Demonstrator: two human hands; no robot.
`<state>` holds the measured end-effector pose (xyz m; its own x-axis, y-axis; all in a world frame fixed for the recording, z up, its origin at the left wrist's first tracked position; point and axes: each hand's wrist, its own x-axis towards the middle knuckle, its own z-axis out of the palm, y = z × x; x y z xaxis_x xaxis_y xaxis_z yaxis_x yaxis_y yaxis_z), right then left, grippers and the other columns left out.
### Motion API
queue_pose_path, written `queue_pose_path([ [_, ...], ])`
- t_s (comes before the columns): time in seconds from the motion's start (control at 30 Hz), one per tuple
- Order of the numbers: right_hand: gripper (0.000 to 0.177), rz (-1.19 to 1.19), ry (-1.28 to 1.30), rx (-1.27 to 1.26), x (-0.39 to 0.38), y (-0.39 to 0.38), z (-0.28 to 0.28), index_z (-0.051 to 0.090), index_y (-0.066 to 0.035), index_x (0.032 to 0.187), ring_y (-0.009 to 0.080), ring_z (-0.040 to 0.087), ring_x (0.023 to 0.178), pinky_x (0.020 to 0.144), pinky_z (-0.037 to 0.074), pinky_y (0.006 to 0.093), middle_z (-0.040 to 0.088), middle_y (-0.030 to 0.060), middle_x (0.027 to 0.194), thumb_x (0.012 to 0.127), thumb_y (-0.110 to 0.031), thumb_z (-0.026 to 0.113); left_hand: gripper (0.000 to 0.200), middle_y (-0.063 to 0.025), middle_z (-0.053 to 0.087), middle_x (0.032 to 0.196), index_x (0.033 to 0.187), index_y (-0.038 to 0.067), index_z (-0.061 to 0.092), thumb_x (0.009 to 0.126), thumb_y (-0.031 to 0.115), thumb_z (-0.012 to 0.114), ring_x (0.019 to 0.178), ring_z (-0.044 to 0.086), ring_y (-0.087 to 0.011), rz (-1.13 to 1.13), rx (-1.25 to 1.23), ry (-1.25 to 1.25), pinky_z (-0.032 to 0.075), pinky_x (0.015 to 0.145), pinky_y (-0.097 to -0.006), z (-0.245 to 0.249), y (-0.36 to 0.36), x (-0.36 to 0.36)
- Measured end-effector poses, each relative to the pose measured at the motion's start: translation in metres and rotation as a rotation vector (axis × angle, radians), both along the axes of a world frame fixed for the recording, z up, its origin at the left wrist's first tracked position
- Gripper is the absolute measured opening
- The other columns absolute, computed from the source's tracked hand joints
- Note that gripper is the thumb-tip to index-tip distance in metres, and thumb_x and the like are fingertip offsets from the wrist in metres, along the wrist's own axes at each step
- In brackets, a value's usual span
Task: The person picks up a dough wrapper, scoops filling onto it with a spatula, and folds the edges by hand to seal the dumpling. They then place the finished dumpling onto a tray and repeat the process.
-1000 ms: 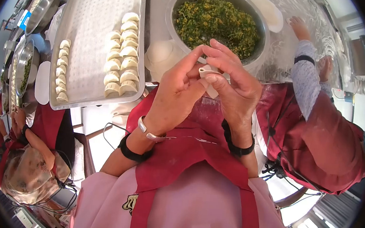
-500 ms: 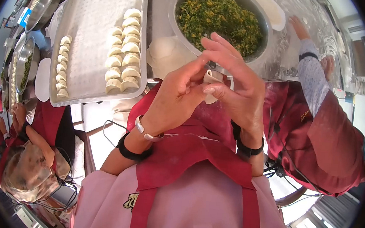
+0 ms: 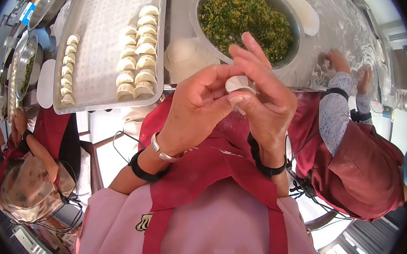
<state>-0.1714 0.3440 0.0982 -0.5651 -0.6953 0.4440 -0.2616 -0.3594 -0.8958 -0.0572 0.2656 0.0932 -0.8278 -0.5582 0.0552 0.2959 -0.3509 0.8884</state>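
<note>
Between my two hands, in front of the red apron, is a small folded dumpling (image 3: 239, 83) of pale dough. My left hand (image 3: 201, 102) pinches its left side with thumb and fingertips. From the other side, my right hand (image 3: 270, 96) grips it with the thumb over the near edge, while two of its fingers point up. Whether filling sits inside the dough is hidden. Just beyond my hands stands a metal bowl of chopped green and yellow filling (image 3: 244, 21). Round dough wrappers (image 3: 186, 57) lie stacked left of the bowl.
A metal tray (image 3: 106, 26) holds rows of finished dumplings (image 3: 137, 53) at left. A white scraper-like piece (image 3: 300, 12) lies right of the bowl. Co-workers' hands (image 3: 337, 61) rest on the floury table at right; another person (image 3: 40, 161) works at left.
The dough between my fingers has turned, now showing a broader pale face. My right fingers have shifted slightly. The co-worker's hands at right have moved nearer the table edge.
</note>
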Motion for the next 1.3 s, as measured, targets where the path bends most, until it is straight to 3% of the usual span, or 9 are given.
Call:
queue_pose_path([
  [0.23,0.027,0.087,0.249,0.059,-0.015,0.003,-0.019,0.074,-0.002,0.106,0.0333,0.044,0.138,0.111,0.035,0.045,0.069,0.0149,0.119,0.081,-0.012,0.076,0.033,-0.008,0.066,0.113,0.126,-0.004,0.054,0.094,0.0,0.062,0.105,0.062,-0.0106,0.007,-0.07,-0.064,0.052,0.087,-0.0247,0.0,-0.003,0.001],
  [0.4,0.025,-0.089,0.026,0.039,0.007,-0.005,-0.001,0.071,-0.004,0.109,0.0347,0.048,0.135,0.115,0.027,0.0521,0.071,0.0139,0.114,0.086,-0.014,0.073,0.04,-0.0098,0.06,0.123,0.132,-0.006,0.048,0.094,0.0,0.061,0.11,0.06,-0.0133,0.044,0.061,-0.035,0.05,0.091,-0.0272,-0.002,-0.001,-0.002],
  [0.57,0.033,0.006,0.25,0.059,-0.014,0.002,-0.021,0.069,-0.005,0.116,0.0364,0.04,0.14,0.113,0.031,0.0476,0.064,0.0161,0.128,0.089,-0.023,0.071,0.041,-0.0139,0.053,0.131,0.136,-0.008,0.042,0.1,0.007,0.054,0.12,0.054,-0.0168,-0.003,0.03,0.11,0.046,0.1,-0.0314,0.0,0.006,-0.001],
  [0.67,0.034,0.025,0.278,0.076,-0.018,0.001,-0.022,0.069,-0.005,0.117,0.0364,0.038,0.141,0.113,0.031,0.0474,0.063,0.0167,0.13,0.09,-0.026,0.069,0.043,-0.0152,0.051,0.134,0.14,-0.009,0.039,0.105,0.016,0.046,0.123,0.053,-0.0209,-0.085,0.517,0.199,0.045,0.106,-0.0366,0.004,0.001,0.001],
  [0.77,0.034,-0.069,0.21,0.068,-0.005,-0.003,-0.011,0.068,-0.004,0.117,0.0372,0.039,0.141,0.114,0.029,0.0497,0.064,0.0165,0.128,0.093,-0.027,0.066,0.047,-0.0146,0.049,0.137,0.142,-0.007,0.038,0.108,0.024,0.035,0.126,0.052,-0.0249,-0.091,0.529,0.119,0.042,0.11,-0.0411,0.004,-0.005,0.001],
  [0.93,0.047,-0.019,0.374,0.123,-0.015,0.004,-0.016,0.063,0.0,0.125,0.0395,0.037,0.141,0.112,0.032,0.0491,0.06,0.0176,0.135,0.094,-0.035,0.062,0.042,-0.016,0.048,0.141,0.143,-0.006,0.039,0.107,0.015,0.038,0.128,0.051,-0.0243,-0.086,0.569,0.154,0.04,0.112,-0.0413,-0.003,0.003,0.0],
  [1.07,0.043,-0.053,0.426,0.127,-0.015,-0.002,-0.004,0.064,0.002,0.122,0.0379,0.038,0.141,0.109,0.037,0.0457,0.06,0.0194,0.134,0.092,-0.029,0.066,0.043,-0.0177,0.048,0.142,0.146,-0.004,0.036,0.105,0.009,0.039,0.13,0.05,-0.024,-0.125,0.577,0.207,0.039,0.113,-0.0414,-0.003,0.0,-0.002],
  [1.2,0.033,-0.089,0.047,-0.045,-0.003,0.0,-0.006,0.067,0.003,0.116,0.0358,0.043,0.138,0.106,0.042,0.0419,0.062,0.0205,0.129,0.085,-0.008,0.073,0.044,-0.0168,0.048,0.142,0.147,-0.005,0.035,0.104,0.006,0.04,0.131,0.049,-0.0238,-0.164,0.582,0.317,0.036,0.116,-0.0406,-0.007,-0.005,-0.002],
  [1.3,0.029,-0.109,-0.015,-0.102,-0.003,0.003,-0.016,0.07,0.002,0.109,0.0356,0.048,0.134,0.105,0.045,0.0421,0.066,0.0195,0.122,0.08,0.001,0.074,0.044,-0.0161,0.048,0.143,0.147,-0.005,0.035,0.104,0.006,0.04,0.132,0.047,-0.0236,-0.154,0.598,0.362,0.035,0.116,-0.0399,-0.008,-0.002,-0.004],
])
